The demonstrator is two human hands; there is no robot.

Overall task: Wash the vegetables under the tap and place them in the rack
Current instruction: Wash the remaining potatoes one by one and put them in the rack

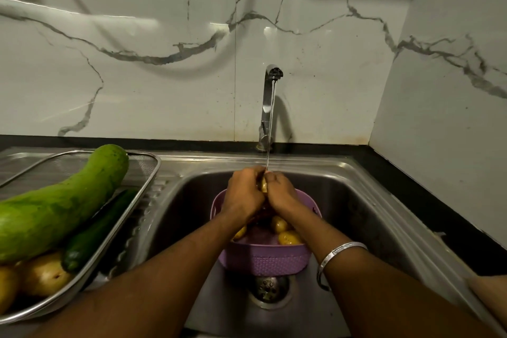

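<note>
Potato (264, 184) is being rubbed between the left hand (242, 192) and the right hand (280, 191), both grips curling around it under the tap (270, 96) stream, above the purple basket (263, 258) in the sink (356, 200). Washing seems underway; next, it likely needs carrying to the rack (142, 173) at the sink's left edge, beside the gourd (63, 200) and cucumber (101, 228).

A black desk (428, 186) runs along the marble wall, and a steel sink (365, 200) is set into it. On the draining board at left sits a wire-mesh rack (142, 186), tilted over the basin's edge. Down in the basin a purple basket (263, 261) stands just behind the drain (270, 289). The tap (267, 107) rises from the sink's back rim.
</note>
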